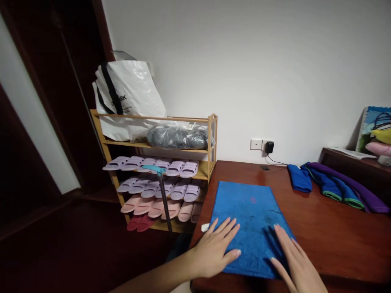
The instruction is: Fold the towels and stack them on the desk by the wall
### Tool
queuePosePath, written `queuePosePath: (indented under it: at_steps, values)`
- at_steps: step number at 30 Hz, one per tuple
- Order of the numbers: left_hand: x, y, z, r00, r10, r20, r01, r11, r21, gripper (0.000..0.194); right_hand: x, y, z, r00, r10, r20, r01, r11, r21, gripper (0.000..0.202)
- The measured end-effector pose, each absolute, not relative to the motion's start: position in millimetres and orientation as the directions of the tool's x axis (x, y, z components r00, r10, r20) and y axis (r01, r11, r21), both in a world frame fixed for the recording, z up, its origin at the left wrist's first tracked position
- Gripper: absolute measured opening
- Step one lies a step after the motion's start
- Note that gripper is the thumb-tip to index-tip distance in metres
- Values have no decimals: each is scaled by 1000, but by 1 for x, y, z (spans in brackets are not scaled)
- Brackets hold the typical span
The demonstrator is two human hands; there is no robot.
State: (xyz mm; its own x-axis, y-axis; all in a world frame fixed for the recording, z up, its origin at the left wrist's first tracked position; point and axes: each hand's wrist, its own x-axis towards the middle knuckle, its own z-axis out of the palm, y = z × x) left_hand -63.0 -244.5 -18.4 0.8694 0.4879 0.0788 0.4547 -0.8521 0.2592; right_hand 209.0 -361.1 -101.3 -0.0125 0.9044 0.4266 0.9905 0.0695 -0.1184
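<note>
A blue cloth (244,203), folded into a flat rectangle, lies on the reddish-brown wooden table (330,240). It has dark stains and a small pinkish mark, and a white tag (205,227) sticks out at its left edge. My left hand (218,246) rests flat on the cloth's near left part, fingers spread. Over the near right edge is my right hand (293,256), fingers stretched out and thumb apart; whether its whole palm touches the cloth I cannot tell. Neither hand grips anything.
Folded blue cloths (299,179) and a purple cloth (360,187) lie at the table's back right. A black plug adapter (269,147) sits in the wall socket. Left of the table stand a wooden shoe rack (210,154) with slippers, a white bag (134,89) and a blue-headed pole (165,195).
</note>
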Motion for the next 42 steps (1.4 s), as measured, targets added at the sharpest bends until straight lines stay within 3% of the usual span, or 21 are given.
queuePosePath:
  at_steps: [3, 8, 11, 14, 18, 24, 29, 42]
  values:
    - [-57, -229, -23, 889, 459, 8, 442, -861, 251, 63, 206, -351, -98, -13, 958, 287, 993, 46, -108, 72]
    - [-52, -207, -19, 887, 458, -59, 458, -855, 245, 63, 216, -333, -79, -14, 991, 132, 981, 39, -192, 69]
    - [-49, -215, -16, 863, 502, -53, 500, -837, 221, 61, 211, -333, -76, 2, 978, 210, 977, 42, -208, 68]
    - [-42, -230, -23, 877, 477, 61, 454, -864, 218, 56, 198, -338, -81, 12, 954, 299, 986, 38, -161, 68]
    - [-27, -225, -37, 901, 420, 111, 387, -892, 235, 57, 190, -330, -84, -14, 981, 195, 988, 43, -146, 66]
    - [-17, -166, -38, 880, 466, 86, 443, -873, 202, 58, 210, -270, -67, -89, 993, 81, 960, 107, -257, 62]
    - [-6, -117, -36, 856, 512, 63, 498, -852, 164, 59, 226, -214, -66, 58, 990, 129, 973, -27, -229, 70]
    - [-5, -85, -46, 873, 483, 75, 465, -868, 172, 62, 249, -184, -87, 145, 976, 164, 968, -105, -228, 69]
